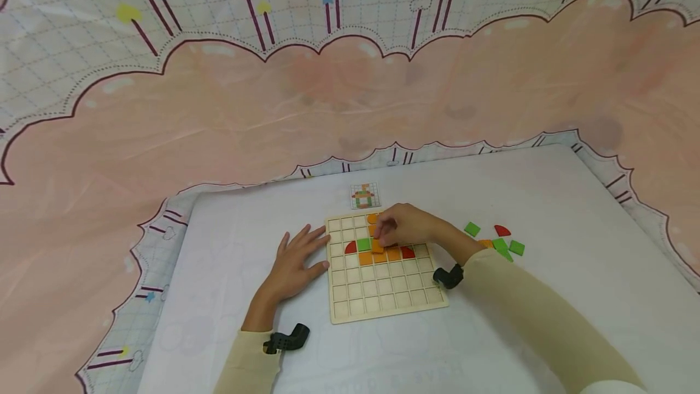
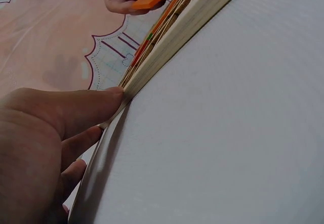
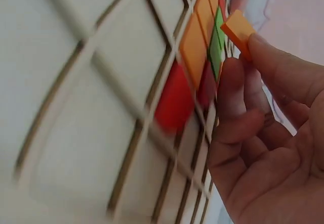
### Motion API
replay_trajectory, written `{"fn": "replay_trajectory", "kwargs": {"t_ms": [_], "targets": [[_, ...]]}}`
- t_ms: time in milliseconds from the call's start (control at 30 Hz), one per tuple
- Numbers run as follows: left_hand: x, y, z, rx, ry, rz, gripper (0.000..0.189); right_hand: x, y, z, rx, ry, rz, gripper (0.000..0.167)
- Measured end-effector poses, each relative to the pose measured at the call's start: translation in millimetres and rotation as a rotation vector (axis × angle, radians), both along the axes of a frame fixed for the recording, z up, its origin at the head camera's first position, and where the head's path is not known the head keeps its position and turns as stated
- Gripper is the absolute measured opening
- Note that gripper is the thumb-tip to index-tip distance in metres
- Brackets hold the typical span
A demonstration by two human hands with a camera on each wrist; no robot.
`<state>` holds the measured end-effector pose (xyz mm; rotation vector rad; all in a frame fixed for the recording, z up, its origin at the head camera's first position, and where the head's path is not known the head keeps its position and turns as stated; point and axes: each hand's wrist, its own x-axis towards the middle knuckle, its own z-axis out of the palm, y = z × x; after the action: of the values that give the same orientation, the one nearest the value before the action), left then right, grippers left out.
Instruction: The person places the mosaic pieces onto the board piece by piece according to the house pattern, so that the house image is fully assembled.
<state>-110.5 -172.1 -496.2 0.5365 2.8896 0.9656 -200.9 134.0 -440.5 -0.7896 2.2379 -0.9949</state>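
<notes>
A wooden grid board lies on the white table, with orange, green and red tiles set in its upper cells. My right hand is over those tiles and pinches an orange square tile between thumb and fingers. In the right wrist view this tile is held apart from the board's surface. My left hand rests at the board's left side, fingers spread, thumb and fingertips touching the edge. Part of the tile pattern is hidden beneath the right hand.
A small card with a coloured house-like picture lies just beyond the board. To the right is a loose group of tiles: several green tiles, a red quarter-circle and an orange piece. A patterned cloth hangs behind the table.
</notes>
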Motion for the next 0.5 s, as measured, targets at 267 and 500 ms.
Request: {"fn": "replay_trajectory", "kwargs": {"t_ms": [267,500], "targets": [[0.0,-0.1,2.0,0.008,-0.026,0.006,0.060,6.9,-34,-3.8,-0.056,-0.023,0.013,0.004],[0.1,-1.1,3.1,0.012,-0.023,-0.004,0.060,12.1,-51,-6.3,-0.004,0.053,0.022,0.004]]}}
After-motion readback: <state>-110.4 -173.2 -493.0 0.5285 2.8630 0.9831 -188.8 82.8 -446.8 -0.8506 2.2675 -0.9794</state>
